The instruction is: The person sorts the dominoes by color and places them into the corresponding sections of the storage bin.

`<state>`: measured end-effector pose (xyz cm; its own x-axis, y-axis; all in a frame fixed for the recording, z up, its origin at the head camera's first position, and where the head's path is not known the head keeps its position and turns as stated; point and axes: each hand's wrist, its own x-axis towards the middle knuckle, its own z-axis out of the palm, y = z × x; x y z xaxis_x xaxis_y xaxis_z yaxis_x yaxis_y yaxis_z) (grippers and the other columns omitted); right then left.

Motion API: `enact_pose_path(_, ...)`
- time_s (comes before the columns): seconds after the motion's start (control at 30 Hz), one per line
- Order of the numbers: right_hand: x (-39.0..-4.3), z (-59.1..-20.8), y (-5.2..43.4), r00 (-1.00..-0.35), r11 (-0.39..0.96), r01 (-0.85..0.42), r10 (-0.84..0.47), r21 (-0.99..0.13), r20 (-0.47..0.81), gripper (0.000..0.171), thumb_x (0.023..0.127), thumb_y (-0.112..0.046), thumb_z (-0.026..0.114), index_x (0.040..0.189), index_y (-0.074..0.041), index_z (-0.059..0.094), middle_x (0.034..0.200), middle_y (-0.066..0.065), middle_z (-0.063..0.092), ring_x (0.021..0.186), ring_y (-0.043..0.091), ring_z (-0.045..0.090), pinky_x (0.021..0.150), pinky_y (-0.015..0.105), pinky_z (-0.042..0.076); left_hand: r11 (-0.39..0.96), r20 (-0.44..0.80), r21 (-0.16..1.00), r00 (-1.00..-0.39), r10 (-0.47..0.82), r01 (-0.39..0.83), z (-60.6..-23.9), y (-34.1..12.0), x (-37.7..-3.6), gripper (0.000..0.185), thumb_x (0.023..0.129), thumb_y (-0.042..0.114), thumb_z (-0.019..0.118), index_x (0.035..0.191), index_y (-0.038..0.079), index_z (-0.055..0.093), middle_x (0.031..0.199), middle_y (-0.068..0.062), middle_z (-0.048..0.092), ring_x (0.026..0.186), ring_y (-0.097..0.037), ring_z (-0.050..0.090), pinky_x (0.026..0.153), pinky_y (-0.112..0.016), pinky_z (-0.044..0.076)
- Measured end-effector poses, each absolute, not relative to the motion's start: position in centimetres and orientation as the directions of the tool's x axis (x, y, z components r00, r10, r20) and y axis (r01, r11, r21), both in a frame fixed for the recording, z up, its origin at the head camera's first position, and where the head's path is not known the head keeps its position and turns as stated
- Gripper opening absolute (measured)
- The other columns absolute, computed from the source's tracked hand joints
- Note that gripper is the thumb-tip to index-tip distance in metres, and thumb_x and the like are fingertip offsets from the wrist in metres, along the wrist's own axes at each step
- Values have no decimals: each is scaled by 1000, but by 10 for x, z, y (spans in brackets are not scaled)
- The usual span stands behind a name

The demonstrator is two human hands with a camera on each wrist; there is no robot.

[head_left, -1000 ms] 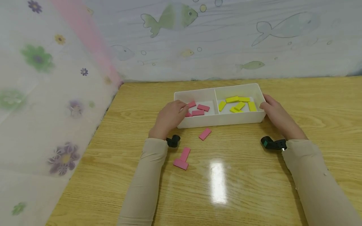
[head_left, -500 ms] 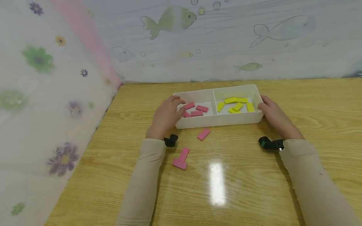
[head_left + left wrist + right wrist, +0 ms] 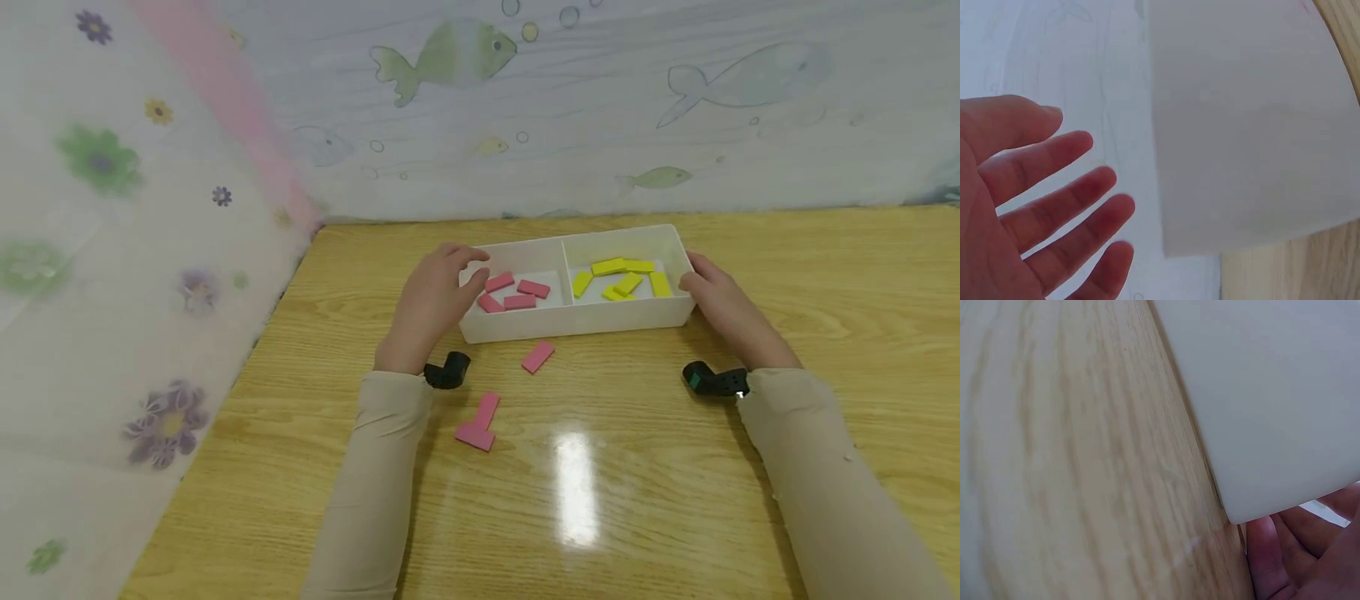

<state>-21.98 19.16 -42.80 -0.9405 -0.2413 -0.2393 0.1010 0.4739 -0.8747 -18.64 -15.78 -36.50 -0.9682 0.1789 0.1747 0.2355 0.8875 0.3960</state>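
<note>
The person wears a long-sleeved top in plain beige, its 2 sleeves (image 3: 375, 492) smooth and close-fitting, reaching down to the wrists. A small black camera (image 3: 447, 370) with a bent, elbow-like body sits at the left wrist, and a second black camera (image 3: 714, 381) at the right wrist shows a small green patch on its end. Both the left hand (image 3: 431, 304) and the right hand (image 3: 723, 308) are bare, with no rings or gloves.
</note>
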Motion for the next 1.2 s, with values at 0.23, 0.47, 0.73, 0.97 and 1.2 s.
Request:
enact_pose_path(0.23,-220,-428,192,-939,465,97,-252,-880,-236,57,93,-33,25,145,-25,3,149,0,4,133,24,3,102,55,8,832,151,460,-951,269,309,-355,-152,-183,29,91,35,48,114,20,59,101,7,56,84,-8,50,69,-27,43)
enact_pose_path(0.47,-220,-427,191,-940,469,101,-245,-877,-239,58,93,-33,27,145,-20,4,149,3,5,133,25,2,102,54,6,768,86,543,-933,351,339,-353,-144,-178,22,91,40,47,100,25,60,79,9,60,69,-7,55,61,-27,43)
enact_pose_path(0.73,-219,-426,190,-941,468,97,-245,-878,-234,58,92,-34,25,145,-22,4,149,2,5,133,25,4,102,54,7,735,-54,597,-898,436,321,-351,-131,-172,24,90,40,48,103,26,63,81,5,62,65,-8,59,60,-24,47)
enact_pose_path(0.97,-222,-426,190,-943,461,94,-243,-883,-227,58,92,-32,26,145,-21,5,148,3,7,133,25,5,103,53,7,842,-271,423,-840,471,335,-351,-119,-167,31,91,40,46,108,21,62,92,9,63,76,-5,56,74,-25,43)
enact_pose_path(1.2,-222,-427,188,-939,460,101,-249,-882,-237,58,92,-31,26,145,-20,4,148,5,6,133,26,5,103,53,8,862,-324,404,-834,447,306,-358,-111,-161,41,86,34,57,124,18,52,94,6,60,83,-6,55,79,-24,42)
